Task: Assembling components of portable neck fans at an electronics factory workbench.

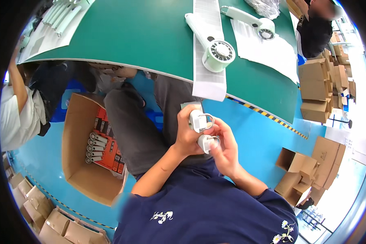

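Note:
My left hand (184, 136) is wrapped round a pale handheld fan (197, 120), whose handle end with a metal loop points up at me. Just below it, my right hand (227, 153) grips a second pale fan (205, 143) by its handle end, thumb on the tip; this one has a loop too. Both hands meet above my lap, and the fan heads are mostly hidden behind my fingers. On the green table (142, 34) ahead, a light green handheld fan (214, 48) lies across a white foam strip (209, 83). Farther right lies another fan (258, 25) on white sheets (268, 55).
An open carton (79, 162) left of my legs holds several fans (96, 148) on orange-red packaging (114, 140). More fans (61, 16) lie at the table's far left. Co-workers sit at left (18, 114) and far right (317, 32). Cardboard boxes (301, 171) stand on the right.

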`<state>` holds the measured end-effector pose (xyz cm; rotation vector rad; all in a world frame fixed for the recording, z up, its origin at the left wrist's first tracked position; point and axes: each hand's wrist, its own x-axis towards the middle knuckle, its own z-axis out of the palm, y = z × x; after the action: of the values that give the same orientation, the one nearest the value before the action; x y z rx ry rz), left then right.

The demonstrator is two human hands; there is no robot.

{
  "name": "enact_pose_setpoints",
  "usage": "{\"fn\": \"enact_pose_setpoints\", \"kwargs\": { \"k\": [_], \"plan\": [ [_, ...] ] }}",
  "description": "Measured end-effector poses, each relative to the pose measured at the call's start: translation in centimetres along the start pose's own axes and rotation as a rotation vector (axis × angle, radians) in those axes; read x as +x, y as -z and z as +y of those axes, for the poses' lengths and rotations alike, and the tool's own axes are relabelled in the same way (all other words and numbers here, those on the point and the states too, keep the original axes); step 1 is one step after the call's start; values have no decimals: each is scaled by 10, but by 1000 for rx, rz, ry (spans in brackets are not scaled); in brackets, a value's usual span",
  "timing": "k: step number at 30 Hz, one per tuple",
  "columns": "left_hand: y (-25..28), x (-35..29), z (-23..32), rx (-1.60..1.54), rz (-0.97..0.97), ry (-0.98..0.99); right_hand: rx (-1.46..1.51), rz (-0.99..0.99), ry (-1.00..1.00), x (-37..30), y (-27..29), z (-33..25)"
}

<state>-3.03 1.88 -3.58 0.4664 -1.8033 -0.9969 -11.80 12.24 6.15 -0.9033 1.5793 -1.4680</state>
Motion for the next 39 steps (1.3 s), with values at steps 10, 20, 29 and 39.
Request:
{"fn": "enact_pose_setpoints", "kwargs": {
  "k": [10, 20, 29, 39],
  "plan": [
    [92, 63, 25, 110, 27, -53, -354, 530, 285, 62, 87, 12],
    [105, 372, -33, 748, -447, -222, -1115, 709, 398, 114, 116, 11],
    [-79, 614, -147, 1260, -961, -700, -1148, 806, 506, 103, 122, 35],
    [-98, 636, -238, 1018, -1094, -370, -1127, 812, 428, 107, 111, 5]
  ]
}}
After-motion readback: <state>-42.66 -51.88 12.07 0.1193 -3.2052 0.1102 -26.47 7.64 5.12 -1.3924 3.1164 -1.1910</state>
